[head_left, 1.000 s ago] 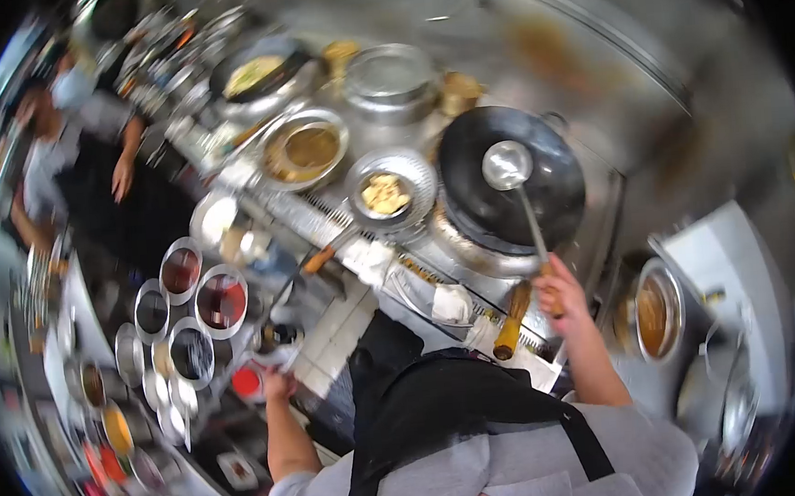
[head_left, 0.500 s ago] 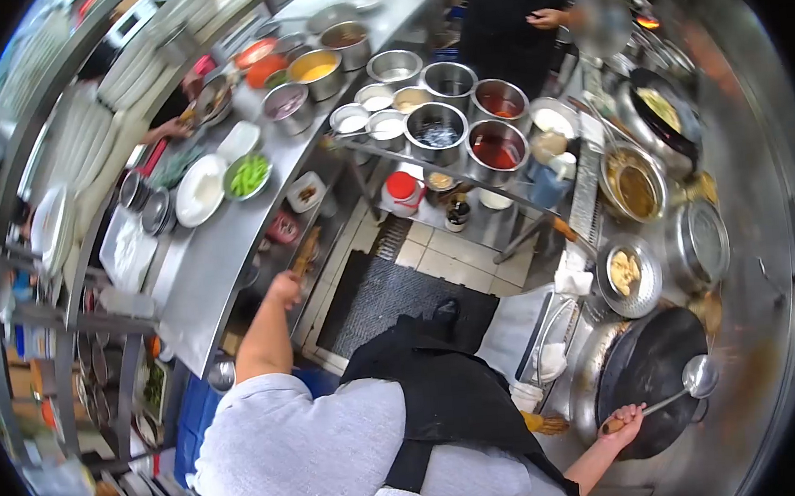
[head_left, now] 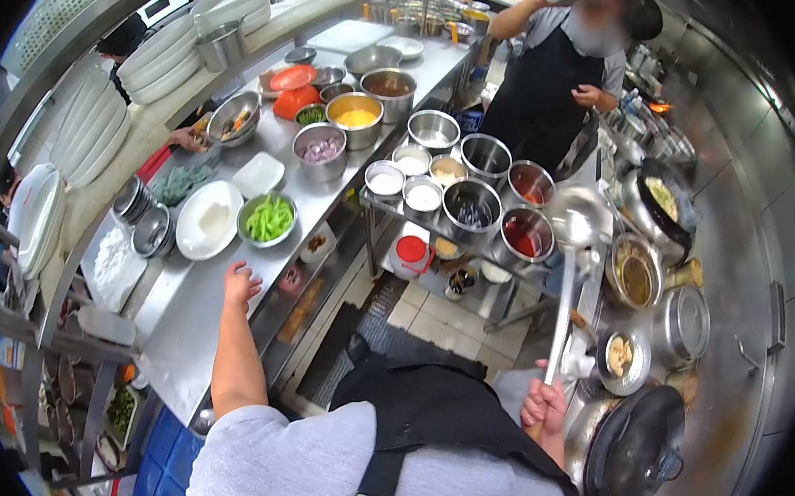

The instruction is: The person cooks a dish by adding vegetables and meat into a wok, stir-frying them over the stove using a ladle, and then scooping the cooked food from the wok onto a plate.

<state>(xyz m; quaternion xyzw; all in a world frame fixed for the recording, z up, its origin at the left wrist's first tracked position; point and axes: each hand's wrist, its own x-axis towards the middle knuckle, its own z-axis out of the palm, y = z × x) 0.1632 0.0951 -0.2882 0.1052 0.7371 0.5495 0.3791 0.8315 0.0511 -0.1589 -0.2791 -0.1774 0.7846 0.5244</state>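
Currently, right hand (head_left: 544, 408) raised, grip closed round ladle (head_left: 577, 222); left hand (head_left: 241, 283) empty, fingers parted.

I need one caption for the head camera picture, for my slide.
Right hand holding a ladle, left hand partly open near a bowl of green vegetables.

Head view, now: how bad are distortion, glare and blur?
Head view: strong fisheye, black corners, plate shelf bowed; bright highlights on the ladle, sheen on the steel counter; a blurred patch over the co-worker's head, while the chopped green vegetable reads fairly crisp.
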